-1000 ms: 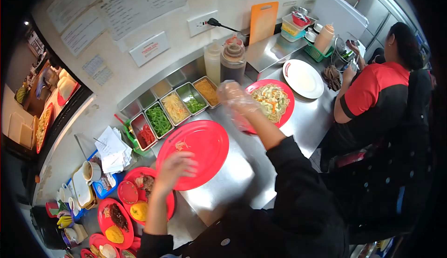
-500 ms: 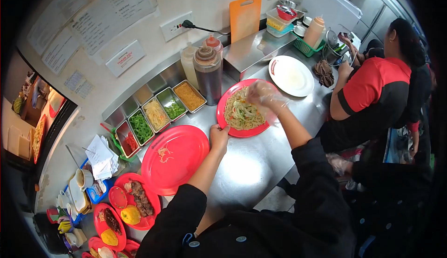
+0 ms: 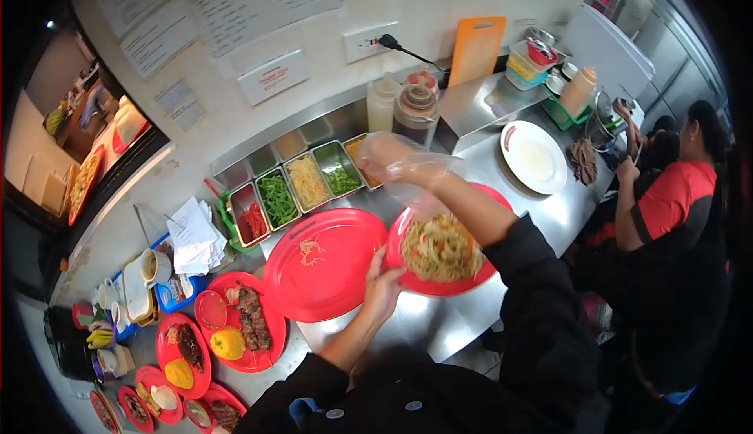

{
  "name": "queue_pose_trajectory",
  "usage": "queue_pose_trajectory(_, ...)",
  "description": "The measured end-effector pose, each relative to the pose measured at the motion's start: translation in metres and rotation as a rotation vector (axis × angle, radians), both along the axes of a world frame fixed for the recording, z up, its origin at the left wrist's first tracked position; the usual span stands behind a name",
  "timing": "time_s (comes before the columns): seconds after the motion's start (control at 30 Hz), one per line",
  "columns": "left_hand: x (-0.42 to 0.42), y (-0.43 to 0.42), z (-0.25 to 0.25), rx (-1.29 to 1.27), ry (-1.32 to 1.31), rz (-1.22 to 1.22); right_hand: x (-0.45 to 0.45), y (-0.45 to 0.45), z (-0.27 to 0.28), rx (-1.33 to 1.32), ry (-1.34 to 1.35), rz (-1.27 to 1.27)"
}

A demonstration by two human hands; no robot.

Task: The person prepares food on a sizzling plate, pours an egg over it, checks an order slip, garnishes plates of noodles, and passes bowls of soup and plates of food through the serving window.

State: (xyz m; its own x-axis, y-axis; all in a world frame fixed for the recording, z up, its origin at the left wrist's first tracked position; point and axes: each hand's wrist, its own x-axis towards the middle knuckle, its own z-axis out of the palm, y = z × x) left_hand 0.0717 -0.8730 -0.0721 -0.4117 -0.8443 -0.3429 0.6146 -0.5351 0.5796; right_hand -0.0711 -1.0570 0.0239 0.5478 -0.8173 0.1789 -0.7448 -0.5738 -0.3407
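My left hand (image 3: pixel 382 286) is bare and grips the near left rim of a red plate (image 3: pixel 488 276), its thumb over the edge. Noodles (image 3: pixel 443 250) with shredded vegetables are heaped on that plate. In a loose clear plastic glove, my right hand (image 3: pixel 392 159) reaches across to a metal pan of golden-brown crumbs (image 3: pixel 357 148). Its fingertips are at the pan, but their grip does not show. Beside the noodles lies a red oval plate (image 3: pixel 337 297) with a few noodle strands on it.
Pans of red strips (image 3: pixel 252 221), green strips (image 3: pixel 278 199), pale shreds (image 3: pixel 307 183) and chopped greens (image 3: pixel 340 181) line the wall. Squeeze bottles (image 3: pixel 416 112) stand behind. A white plate (image 3: pixel 533 157) lies right. Red plates of meat (image 3: pixel 252 320) fill the left. A co-worker (image 3: pixel 678 207) stands right.
My right hand has moved left from above the noodles to the crumb pan. My left hand stays on the plate's rim. The camera view has shifted.
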Motion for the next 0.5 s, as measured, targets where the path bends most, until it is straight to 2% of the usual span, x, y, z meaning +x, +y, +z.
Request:
queue_pose_trajectory(0.03, 0.018, 0.011, 0.01, 0.03, -0.011, 0.002, 0.024, -0.017, -0.004, 0.01, 0.116, 0.046)
queue_pose_trajectory(0.07, 0.038, 0.023, 0.02, 0.059, -0.023, 0.001, 0.042, -0.032, -0.022, 0.007, 0.114, 0.063)
queue_pose_trajectory(0.13, 0.079, 0.044, 0.028, 0.089, -0.055, 0.058, 0.068, -0.062, -0.059, 0.244, 0.392, 0.093)
queue_pose_trajectory(0.23, 0.139, 0.069, 0.04, 0.117, -0.154, 0.109, 0.08, -0.068, -0.075, 0.179, 0.285, 0.117)
queue_pose_trajectory(0.3, 0.168, 0.079, 0.045, 0.082, -0.169, 0.277, 0.087, -0.079, -0.099, 0.087, 0.383, 0.173)
queue_pose_trajectory(0.37, 0.189, 0.079, 0.063, 0.036, -0.209, 0.359, 0.088, -0.08, -0.107, 0.18, 0.184, -0.108)
queue_pose_trajectory(0.4, 0.193, 0.075, 0.074, 0.008, -0.221, 0.426, 0.089, -0.077, -0.105, 0.18, 0.183, -0.094)
queue_pose_trajectory(0.47, 0.202, 0.065, 0.086, -0.058, -0.215, 0.499, 0.09, -0.067, -0.083, 0.236, 0.093, -0.275)
queue_pose_trajectory(0.5, 0.207, 0.059, 0.088, -0.09, -0.214, 0.528, 0.09, -0.057, -0.057, 0.187, 0.086, -0.303)
